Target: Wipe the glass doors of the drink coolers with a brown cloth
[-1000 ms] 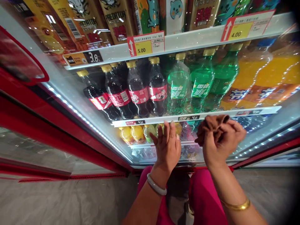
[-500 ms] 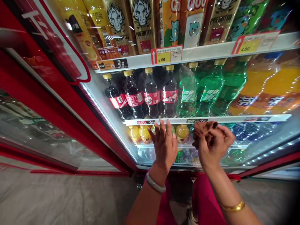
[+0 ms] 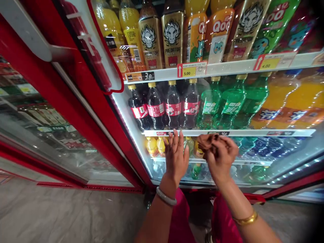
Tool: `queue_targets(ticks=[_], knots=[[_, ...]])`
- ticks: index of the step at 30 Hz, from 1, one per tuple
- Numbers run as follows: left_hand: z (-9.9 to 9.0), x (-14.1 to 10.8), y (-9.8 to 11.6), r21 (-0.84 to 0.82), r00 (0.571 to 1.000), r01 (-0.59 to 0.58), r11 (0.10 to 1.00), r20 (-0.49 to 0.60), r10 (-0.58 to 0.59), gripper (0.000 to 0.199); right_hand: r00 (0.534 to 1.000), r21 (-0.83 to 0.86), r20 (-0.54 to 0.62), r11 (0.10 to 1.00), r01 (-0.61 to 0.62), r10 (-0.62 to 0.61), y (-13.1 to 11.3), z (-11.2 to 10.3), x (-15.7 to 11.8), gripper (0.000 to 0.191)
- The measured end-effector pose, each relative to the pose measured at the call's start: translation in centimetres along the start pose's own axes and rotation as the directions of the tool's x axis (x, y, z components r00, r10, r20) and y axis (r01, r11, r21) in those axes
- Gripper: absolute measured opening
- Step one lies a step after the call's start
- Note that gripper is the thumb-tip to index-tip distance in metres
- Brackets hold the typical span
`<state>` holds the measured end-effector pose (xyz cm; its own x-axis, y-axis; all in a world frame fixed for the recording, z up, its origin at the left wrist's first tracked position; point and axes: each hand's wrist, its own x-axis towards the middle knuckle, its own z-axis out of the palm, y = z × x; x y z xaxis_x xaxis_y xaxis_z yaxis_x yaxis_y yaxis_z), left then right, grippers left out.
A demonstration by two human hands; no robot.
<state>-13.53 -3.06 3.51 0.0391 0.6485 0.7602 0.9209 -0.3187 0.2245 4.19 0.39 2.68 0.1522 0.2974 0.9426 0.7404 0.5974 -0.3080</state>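
Observation:
My left hand (image 3: 175, 160) is raised with fingers stretched and spread, holding nothing. Its fingertips overlap the white shelf edge (image 3: 243, 133) below the cola bottles (image 3: 173, 108); whether they touch anything I cannot tell. A white bangle (image 3: 166, 196) circles that wrist. A crumpled brown cloth (image 3: 206, 141) is bunched in my right hand (image 3: 222, 160), which has a gold bracelet (image 3: 245, 219) at its wrist. The cloth hides part of a yellow bottle on the shelf behind. Green soda bottles (image 3: 232, 104) stand to the right of the cola.
Gold-labelled bottles (image 3: 172, 37) and orange Qoo bottles (image 3: 219, 30) fill the upper shelf. Orange soda bottles (image 3: 270, 104) stand at the right. A red cooler frame (image 3: 111, 145) with a grey handle (image 3: 27, 27) runs down the left. Grey floor (image 3: 76, 216) lies below.
The camera view has shifted, so the cooler frame and the left-hand bottles sit further right. My right hand, with the brown cloth, has moved left, closer to my left hand.

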Motion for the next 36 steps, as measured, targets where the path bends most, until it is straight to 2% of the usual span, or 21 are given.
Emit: queue_targets(ticks=[3,6,9,11,12,14,16,18,20,22,24,26,28,30,32,34,36], knots=[[-0.9,0.6,-0.3,0.000,1.000,0.000,1.000,-0.028,0.000,0.076,0.983,0.004,-0.155,0.995,-0.096,0.095,-0.9,0.5,4.1,0.030],[-1.6,1.6,-0.5,0.005,0.997,-0.017,1.000,-0.071,0.017,0.074,0.987,-0.027,-0.159,0.999,-0.041,0.036,-4.1,2.1,6.9,0.030],[-2.2,2.1,-1.2,0.025,0.995,-0.041,0.999,-0.094,0.044,0.071,0.990,-0.078,-0.003,0.987,0.142,-0.143,-6.4,3.1,5.4,0.035],[-2.7,2.0,-1.9,0.041,0.995,-0.029,0.999,-0.091,0.033,0.071,0.966,-0.078,0.090,0.966,0.248,-0.241,-6.1,3.0,3.1,0.038],[-3.0,1.9,-2.4,0.050,0.996,-0.021,0.999,-0.088,0.025,0.071,0.965,-0.067,0.100,0.966,0.250,-0.243,-5.5,2.8,2.2,0.038],[-3.6,1.8,-3.3,0.068,0.996,-0.019,0.998,-0.089,0.025,0.074,0.981,-0.038,0.059,0.982,0.187,-0.185,-4.1,2.2,1.8,0.035],[-4.4,2.3,-4.1,0.083,0.993,-0.025,0.996,-0.112,0.035,0.075,0.996,-0.060,-0.050,0.995,0.077,-0.080,-3.5,2.0,3.6,0.030],[-5.2,3.3,-4.5,0.085,0.988,-0.021,0.996,-0.151,0.034,0.075,0.989,-0.086,-0.150,0.996,-0.003,-0.010,-4.6,2.5,6.8,0.027],[-5.8,4.8,-4.5,0.068,0.982,-0.012,0.998,-0.185,0.025,0.074,0.984,-0.081,-0.178,0.997,-0.004,-0.011,-7.0,3.5,9.8,0.028],[-6.2,6.1,-4.3,0.050,0.979,-0.019,0.999,-0.200,0.029,0.071,0.987,-0.085,-0.136,0.993,0.077,-0.089,-9.6,4.6,11.3,0.030],[-6.5,6.8,-4.2,0.050,0.979,-0.045,0.998,-0.198,0.054,0.068,0.977,-0.102,-0.051,0.974,0.200,-0.206,-11.4,5.3,10.7,0.029],[-6.8,6.7,-4.4,0.066,0.982,-0.066,0.996,-0.174,0.077,0.068,0.950,-0.109,0.026,0.944,0.311,-0.310,-11.7,5.4,8.9,0.026],[-7.2,6.2,-4.9,0.081,0.987,-0.059,0.995,-0.143,0.070,0.073,0.927,-0.090,0.064,0.923,0.374,-0.370,-10.7,4.9,7.4,0.026],[-7.7,5.8,-5.6,0.089,0.991,-0.031,0.996,-0.128,0.043,0.077,0.933,-0.075,0.046,0.930,0.359,-0.356,-9.4,4.1,7.5,0.025],[-8.2,5.8,-6.3,0.089,0.990,-0.005,0.996,-0.140,0.018,0.076,0.964,-0.088,-0.008,0.960,0.265,-0.267,-8.9,3.7,9.4,0.025],[-8.7,6.3,-6.9,0.083,0.988,0.013,0.996,-0.155,0.000,0.075,0.983,-0.111,-0.086,0.982,0.155,-0.165,-9.8,4.1,12.3,0.025],[-9.2,7.1,-7.3,0.076,0.986,0.021,0.997,-0.166,-0.008,0.075,0.981,-0.115,-0.137,0.985,0.125,-0.140,-11.7,5.1,14.5,0.024]])
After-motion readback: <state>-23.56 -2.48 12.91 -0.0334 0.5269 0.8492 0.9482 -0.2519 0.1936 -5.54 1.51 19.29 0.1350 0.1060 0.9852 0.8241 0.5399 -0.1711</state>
